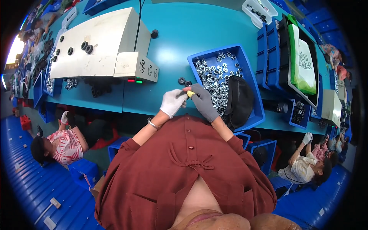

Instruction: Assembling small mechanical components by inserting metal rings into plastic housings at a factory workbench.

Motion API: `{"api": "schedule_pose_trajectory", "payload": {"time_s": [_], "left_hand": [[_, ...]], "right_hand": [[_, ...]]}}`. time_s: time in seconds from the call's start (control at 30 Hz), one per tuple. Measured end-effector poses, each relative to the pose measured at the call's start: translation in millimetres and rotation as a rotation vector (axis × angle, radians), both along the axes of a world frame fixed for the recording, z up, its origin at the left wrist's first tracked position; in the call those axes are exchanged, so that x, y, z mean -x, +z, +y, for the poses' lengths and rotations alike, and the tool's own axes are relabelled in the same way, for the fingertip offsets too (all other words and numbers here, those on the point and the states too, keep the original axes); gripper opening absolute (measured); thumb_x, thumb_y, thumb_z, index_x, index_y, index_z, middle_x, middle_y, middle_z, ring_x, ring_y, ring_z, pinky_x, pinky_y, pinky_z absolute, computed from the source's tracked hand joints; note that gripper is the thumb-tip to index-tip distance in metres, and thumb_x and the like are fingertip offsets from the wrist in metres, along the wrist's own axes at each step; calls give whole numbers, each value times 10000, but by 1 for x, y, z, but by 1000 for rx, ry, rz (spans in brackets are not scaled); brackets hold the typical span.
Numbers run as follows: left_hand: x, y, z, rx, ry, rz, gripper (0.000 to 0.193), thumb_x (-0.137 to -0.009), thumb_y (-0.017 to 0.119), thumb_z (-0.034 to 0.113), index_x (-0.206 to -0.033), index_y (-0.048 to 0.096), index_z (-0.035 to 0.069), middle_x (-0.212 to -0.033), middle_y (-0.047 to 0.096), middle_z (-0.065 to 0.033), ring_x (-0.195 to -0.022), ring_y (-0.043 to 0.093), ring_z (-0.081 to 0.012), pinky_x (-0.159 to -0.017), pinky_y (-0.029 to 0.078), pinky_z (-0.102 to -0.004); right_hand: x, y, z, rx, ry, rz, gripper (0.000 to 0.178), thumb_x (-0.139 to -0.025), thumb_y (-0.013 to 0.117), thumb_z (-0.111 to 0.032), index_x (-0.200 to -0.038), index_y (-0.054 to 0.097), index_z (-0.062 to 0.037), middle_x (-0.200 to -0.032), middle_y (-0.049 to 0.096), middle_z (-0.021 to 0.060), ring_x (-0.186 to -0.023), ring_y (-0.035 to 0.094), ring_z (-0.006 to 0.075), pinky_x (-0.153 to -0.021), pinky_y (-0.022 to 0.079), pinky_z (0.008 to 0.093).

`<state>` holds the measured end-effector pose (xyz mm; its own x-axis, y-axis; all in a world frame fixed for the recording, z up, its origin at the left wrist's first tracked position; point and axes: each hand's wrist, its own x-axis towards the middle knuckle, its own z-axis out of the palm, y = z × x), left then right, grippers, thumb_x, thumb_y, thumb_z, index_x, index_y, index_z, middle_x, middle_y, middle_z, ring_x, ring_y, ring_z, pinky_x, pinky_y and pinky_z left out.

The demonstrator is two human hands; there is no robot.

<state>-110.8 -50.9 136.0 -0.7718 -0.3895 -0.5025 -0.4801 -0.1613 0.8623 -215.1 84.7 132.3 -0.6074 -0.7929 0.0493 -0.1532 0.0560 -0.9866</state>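
My left hand (173,102), in a white glove, and my right hand (205,102), in a grey glove, meet at the table's near edge. Both have their fingers closed and their fingertips together. A small yellow patch (190,93) shows at the right thumb; whatever lies between the fingers is hidden. Just beyond them, two small black rings (181,80) rest on the teal table (168,46). Beside my right hand stands a tilted blue bin (256,100) with many shiny metal parts (214,74) and a black cloth bag (240,100) in it.
At left is a big cream machine (94,42) with black rings on top and red and green lights. Stacked blue bins (267,57) and a black crate with a green-white bag (304,65) stand at right. A white tray (260,11) sits far back. Co-workers (63,143) flank both sides.
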Motion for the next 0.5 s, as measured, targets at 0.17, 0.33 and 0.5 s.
{"api": "schedule_pose_trajectory", "payload": {"time_s": [0.17, 0.33, 0.5], "left_hand": [[-2, 0, -1, 6, -39, 34, 158, -901, 628, 78, -967, 655, -64, -770, 670, -70, -635, 651, -111, -582, 544, -257], [-2, 0, -2, -83, 15, 108, 224, -873, 668, 69, -1042, 651, -77, -849, 694, -100, -691, 661, -126, -612, 552, -258], [-3, 5, -4, -134, -37, 126, 212, -877, 663, 63, -1030, 642, -83, -827, 678, -92, -685, 652, -124, -610, 547, -256]], "right_hand": [[-5, -4, 2, -16, -28, 20, 294, -848, 477, -6, -1056, 684, 1, -952, 596, 91, -870, 584, 193, -765, 455, 296], [-6, -9, 0, -28, -75, -319, 297, -900, 445, -41, -1092, 659, 36, -931, 655, 41, -835, 580, 79, -759, 473, 243], [-5, -19, 6, -45, -45, -420, 280, -916, 465, -68, -1091, 659, 29, -922, 652, 29, -831, 584, 74, -759, 471, 230]]}}
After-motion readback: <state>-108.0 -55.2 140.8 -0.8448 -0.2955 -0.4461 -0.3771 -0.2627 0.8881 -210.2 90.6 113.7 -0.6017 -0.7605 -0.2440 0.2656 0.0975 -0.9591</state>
